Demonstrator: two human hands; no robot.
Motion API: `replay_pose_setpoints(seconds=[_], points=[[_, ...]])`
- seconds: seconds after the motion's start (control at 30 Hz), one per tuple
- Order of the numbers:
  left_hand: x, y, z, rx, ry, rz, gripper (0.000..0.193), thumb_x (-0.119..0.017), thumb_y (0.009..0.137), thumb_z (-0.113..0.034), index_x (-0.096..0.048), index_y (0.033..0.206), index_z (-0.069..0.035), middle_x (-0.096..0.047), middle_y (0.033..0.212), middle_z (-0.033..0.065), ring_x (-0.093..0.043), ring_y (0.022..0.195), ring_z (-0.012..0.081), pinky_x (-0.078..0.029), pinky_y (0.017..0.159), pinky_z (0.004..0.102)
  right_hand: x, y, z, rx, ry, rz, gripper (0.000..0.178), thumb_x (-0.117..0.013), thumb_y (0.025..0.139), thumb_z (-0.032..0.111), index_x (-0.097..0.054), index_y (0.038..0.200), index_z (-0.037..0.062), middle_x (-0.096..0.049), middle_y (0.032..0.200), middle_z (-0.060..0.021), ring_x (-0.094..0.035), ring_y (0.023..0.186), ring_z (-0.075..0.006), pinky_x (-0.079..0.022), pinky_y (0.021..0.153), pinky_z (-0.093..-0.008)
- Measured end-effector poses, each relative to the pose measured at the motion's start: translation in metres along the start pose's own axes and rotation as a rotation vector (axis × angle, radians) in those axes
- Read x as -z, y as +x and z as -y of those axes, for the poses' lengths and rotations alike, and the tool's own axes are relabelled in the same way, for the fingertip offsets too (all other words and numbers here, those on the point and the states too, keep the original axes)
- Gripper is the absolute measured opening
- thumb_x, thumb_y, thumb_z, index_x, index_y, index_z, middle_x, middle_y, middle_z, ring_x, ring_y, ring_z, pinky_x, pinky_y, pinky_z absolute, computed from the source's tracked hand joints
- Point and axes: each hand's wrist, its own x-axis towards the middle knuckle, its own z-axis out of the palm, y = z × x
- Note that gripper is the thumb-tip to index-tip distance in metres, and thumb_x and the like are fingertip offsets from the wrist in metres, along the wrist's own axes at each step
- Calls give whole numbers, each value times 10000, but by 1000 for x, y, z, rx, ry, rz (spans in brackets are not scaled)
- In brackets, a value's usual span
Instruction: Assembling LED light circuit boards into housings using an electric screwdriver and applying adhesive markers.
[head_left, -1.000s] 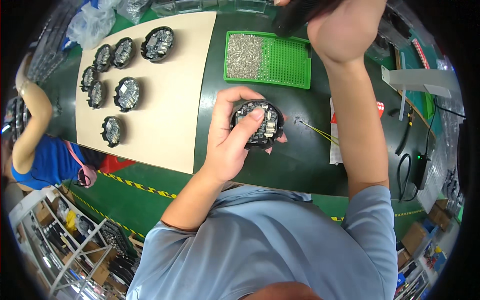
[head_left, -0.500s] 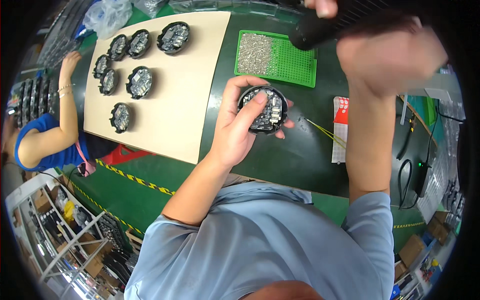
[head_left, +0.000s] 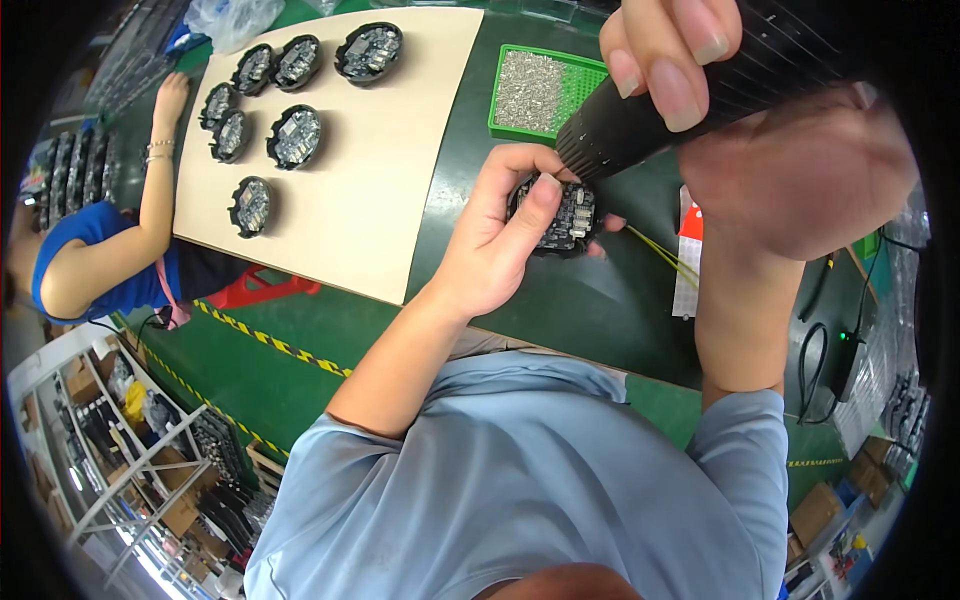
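Black tool (head_left: 625, 125) over round circuit board (head_left: 572, 222)
From afar I have the left hand (head_left: 497, 240) gripping the board above the dark table (head_left: 640, 300), near the green tray (head_left: 522, 133), and the right hand (head_left: 800, 185) wrapped around the tool; I can't quite tell whether its tip (head_left: 582, 152) touches.

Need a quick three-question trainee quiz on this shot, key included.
1. How many round circuit-board modules lie on the beige sheet?
2. True or false: the green tray contains small metal parts.
3. Pick one:
A. The left hand holds another round module, and the right hand holds a black ribbed tool.
B. The reverse of A.
C. Both hands are empty.

Key: 1. Seven. 2. True. 3. A.
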Motion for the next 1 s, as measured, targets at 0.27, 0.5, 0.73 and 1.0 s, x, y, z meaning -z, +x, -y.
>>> replay_pose_setpoints(seconds=[0.27, 0.5, 0.73, 1.0], points=[[3, 2, -3, 16, 10, -16, 217, -374, 1132, -288, -437, 1236, -108, -582, 1289, 251, -722, 1003, 376, -630, 770, 405, 0, 1, -2, -24, 32, 52, 845, -270, 966, 784, -595, 987, 5, -595, 658, -80, -575, 492, -163, -502, 490, -272], [-2, 2, -8, 54, -147, -76, 256, -393, 1129, -313, -445, 1223, -80, -654, 1172, 223, -744, 929, 323, -632, 726, 374, 1, -1, -1, -40, 62, 101, 811, -294, 967, 770, -584, 989, 13, -592, 667, -77, -571, 495, -161, -499, 493, -273], [-3, 3, -12, 76, -149, -75, 313, -362, 1134, -342, -445, 1269, -72, -654, 1167, 223, -743, 917, 329, -627, 717, 381, 0, 0, -2, -73, 101, 152, 778, -318, 968, 756, -573, 991, 22, -590, 677, -74, -568, 497, -159, -495, 497, -274], [3, 10, -15, 157, -304, -212, 333, -407, 1118, -244, -445, 1384, -46, -672, 1156, 194, -741, 904, 342, -599, 692, 380, 2, -2, -3, -140, 158, 233, 741, -345, 969, 740, -560, 993, 31, -587, 687, -70, -564, 500, -157, -491, 502, -275]])
